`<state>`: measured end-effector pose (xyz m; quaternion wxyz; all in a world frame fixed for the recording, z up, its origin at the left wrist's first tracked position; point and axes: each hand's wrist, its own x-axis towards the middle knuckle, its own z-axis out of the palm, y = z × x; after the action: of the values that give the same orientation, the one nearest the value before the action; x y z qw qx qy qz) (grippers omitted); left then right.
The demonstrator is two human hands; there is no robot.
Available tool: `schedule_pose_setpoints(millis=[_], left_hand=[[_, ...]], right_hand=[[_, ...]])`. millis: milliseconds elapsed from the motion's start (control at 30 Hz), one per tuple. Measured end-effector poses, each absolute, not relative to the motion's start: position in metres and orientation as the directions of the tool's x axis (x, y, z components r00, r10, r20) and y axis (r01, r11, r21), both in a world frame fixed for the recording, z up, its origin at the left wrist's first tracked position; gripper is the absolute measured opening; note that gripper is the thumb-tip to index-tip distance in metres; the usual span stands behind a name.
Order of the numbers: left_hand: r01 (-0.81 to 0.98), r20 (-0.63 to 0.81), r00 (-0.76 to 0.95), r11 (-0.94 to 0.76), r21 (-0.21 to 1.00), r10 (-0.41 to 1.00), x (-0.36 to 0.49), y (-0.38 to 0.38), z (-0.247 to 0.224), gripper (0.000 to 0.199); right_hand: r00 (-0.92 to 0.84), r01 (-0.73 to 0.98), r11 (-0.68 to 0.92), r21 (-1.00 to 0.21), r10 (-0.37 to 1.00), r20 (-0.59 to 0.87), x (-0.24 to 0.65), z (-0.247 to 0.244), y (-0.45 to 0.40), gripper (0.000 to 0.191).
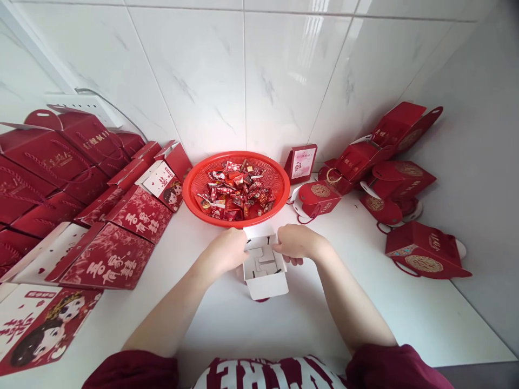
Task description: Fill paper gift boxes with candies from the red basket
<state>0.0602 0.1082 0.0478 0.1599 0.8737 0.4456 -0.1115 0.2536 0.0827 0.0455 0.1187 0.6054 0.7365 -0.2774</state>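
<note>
Head cam: there's a small open white-lined cardboard box (263,265) over the smooth white tabletop (300,324), dead centre. Left hand (229,248)'s clamped on its left wall, most fingertips hidden; right hand (298,243)'s got thumb and fingers pinching the right wall. Just beyond sits a round red plastic mesh basket (280,183) holding shiny wrapped candies (239,189).

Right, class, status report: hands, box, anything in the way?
Left hand, right hand holding opposite sides of box. Box open, white inside. Red basket beyond, not blocking.
</note>
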Motion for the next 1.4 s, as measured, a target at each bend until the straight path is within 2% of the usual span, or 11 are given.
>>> schedule_pose_setpoints(millis=[133, 233, 400, 633, 700, 867, 1033, 1167, 1400], left_hand=[[0.799, -0.314, 0.599, -0.575, 0.174, 0.737, 0.063, 0.106, 0.043, 0.013], [0.794, -0.297, 0.605, -0.586, 0.161, 0.739, 0.067, 0.102, 0.043, 0.016], [0.794, -0.288, 0.605, -0.59, 0.148, 0.742, 0.066, 0.093, 0.059, 0.028], [0.741, -0.286, 0.671, -0.633, 0.225, 0.684, 0.062, 0.077, 0.078, 0.056], [0.706, -0.292, 0.706, -0.671, 0.227, 0.645, 0.062, 0.078, 0.074, 0.05], [0.666, -0.359, 0.736, -0.711, 0.226, 0.574, 0.064, 0.085, 0.064, 0.015], [0.673, -0.325, 0.725, -0.726, 0.145, 0.607, 0.064, 0.087, 0.062, 0.017], [0.664, -0.325, 0.733, -0.732, 0.152, 0.598, 0.062, 0.088, 0.06, 0.021], [0.685, -0.334, 0.706, -0.721, 0.099, 0.625, 0.07, 0.083, 0.061, 0.01]], right_hand=[[-0.144, 0.986, 0.119, -0.114, 0.959, -0.245, 0.25, 0.053, 0.077, 0.026], [-0.158, 0.985, 0.143, -0.096, 0.973, -0.169, 0.25, 0.056, 0.075, 0.02], [-0.207, 0.978, 0.194, -0.077, 0.954, -0.216, 0.253, 0.051, 0.075, 0.021], [-0.225, 0.974, 0.211, -0.078, 0.938, -0.263, 0.256, 0.051, 0.076, 0.024], [-0.239, 0.971, 0.224, -0.088, 0.933, -0.267, 0.258, 0.051, 0.077, 0.025], [-0.286, 0.958, 0.261, -0.121, 0.914, -0.289, 0.268, 0.046, 0.082, 0.027], [-0.302, 0.953, 0.271, -0.139, 0.901, -0.313, 0.274, 0.041, 0.083, 0.028], [-0.287, 0.956, 0.254, -0.143, 0.905, -0.313, 0.274, 0.04, 0.086, 0.028], [-0.262, 0.962, 0.222, -0.16, 0.915, -0.305, 0.269, 0.039, 0.088, 0.027]])
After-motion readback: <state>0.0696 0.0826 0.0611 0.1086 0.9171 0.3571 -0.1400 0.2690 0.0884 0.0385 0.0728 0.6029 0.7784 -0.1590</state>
